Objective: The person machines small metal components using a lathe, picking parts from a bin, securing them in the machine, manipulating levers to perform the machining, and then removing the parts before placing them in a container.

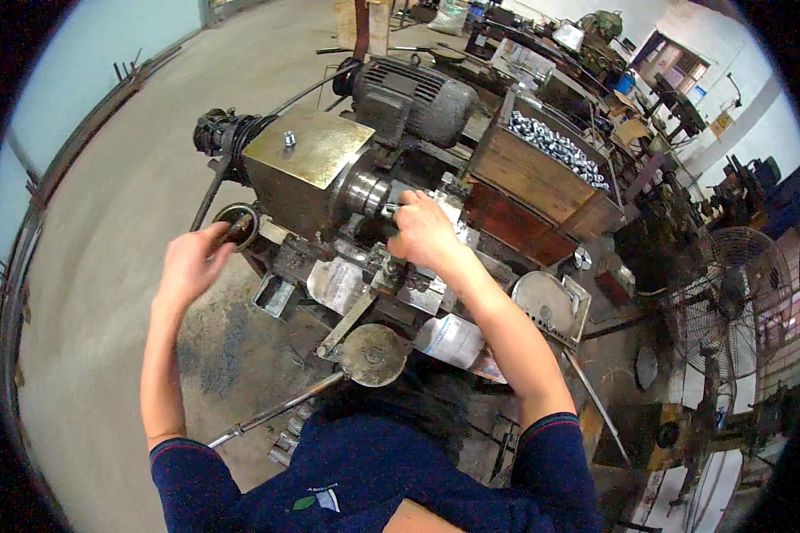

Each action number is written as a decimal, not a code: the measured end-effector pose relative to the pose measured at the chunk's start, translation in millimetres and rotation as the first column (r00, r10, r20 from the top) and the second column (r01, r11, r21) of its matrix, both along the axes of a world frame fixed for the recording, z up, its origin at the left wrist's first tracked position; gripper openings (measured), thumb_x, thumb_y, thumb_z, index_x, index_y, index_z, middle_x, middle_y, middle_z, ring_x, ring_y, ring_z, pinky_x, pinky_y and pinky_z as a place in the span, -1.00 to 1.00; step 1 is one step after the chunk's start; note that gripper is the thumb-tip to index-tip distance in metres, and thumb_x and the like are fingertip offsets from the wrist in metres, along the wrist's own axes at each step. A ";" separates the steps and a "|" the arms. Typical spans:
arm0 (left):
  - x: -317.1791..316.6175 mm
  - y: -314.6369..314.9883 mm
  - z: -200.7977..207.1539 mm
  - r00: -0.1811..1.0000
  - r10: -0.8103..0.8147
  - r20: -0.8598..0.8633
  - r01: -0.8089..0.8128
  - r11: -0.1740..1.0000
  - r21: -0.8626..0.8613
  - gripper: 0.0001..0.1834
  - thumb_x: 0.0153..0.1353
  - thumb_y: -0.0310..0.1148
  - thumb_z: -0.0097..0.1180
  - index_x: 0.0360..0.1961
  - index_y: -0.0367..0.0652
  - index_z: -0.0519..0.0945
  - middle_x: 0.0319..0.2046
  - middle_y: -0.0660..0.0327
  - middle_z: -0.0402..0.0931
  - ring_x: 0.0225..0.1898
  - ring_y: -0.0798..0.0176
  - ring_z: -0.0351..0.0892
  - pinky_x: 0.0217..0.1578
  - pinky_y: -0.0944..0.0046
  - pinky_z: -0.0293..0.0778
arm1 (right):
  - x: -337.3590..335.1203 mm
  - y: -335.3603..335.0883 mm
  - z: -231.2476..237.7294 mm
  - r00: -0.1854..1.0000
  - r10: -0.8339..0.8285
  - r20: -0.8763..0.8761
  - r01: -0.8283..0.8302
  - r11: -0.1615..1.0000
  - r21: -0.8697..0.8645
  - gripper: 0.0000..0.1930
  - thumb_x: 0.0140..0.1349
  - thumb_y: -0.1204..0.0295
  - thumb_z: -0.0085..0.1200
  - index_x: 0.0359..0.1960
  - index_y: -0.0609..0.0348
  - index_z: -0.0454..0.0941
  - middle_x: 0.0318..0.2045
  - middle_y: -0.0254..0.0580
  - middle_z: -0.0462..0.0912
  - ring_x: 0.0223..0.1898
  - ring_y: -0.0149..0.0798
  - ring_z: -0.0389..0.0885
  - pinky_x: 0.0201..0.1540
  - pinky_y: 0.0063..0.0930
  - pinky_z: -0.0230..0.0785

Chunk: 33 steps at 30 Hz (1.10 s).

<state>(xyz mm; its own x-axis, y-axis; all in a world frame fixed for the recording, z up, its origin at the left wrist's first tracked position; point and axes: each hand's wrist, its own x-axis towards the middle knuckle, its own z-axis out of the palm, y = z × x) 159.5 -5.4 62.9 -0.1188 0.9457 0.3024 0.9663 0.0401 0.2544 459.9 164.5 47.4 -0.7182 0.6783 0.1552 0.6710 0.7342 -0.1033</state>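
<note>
A small metal lathe fills the middle, with a grey headstock box (300,197) under a flat brass-coloured cover (316,142). My left hand (194,259) is at the round handwheel (254,233) on the left, its fingers curled around the wheel's handle. In front of the shiny round chuck (364,194), my right hand (425,233) is closed with fingertips pinched at a small shiny metal part (388,210). My fingers hide most of that part. One small metal fitting (289,139) stands on the cover. Below my right hand is the tool slide (387,271).
A wooden box (542,173) heaped with shiny metal pieces stands behind the lathe to the right. An electric motor (413,98) sits at the back. Nearer me are a round metal disc (373,355) and a long lever (280,409). A fan (729,293) stands at right.
</note>
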 end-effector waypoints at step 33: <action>-223.8 -16.3 -120.1 0.803 0.594 -0.042 -0.596 0.803 -0.027 -0.76 0.03 -0.33 0.04 -0.31 -0.24 0.55 -0.41 0.04 0.55 -0.30 -0.01 0.55 -0.30 0.08 0.45 | -14.4 11.9 -3.8 0.906 -0.151 -0.396 0.077 0.977 -0.199 -0.76 -0.35 0.42 0.07 -0.54 0.24 0.55 0.05 0.23 0.33 -0.03 0.15 0.42 -0.05 -0.28 0.33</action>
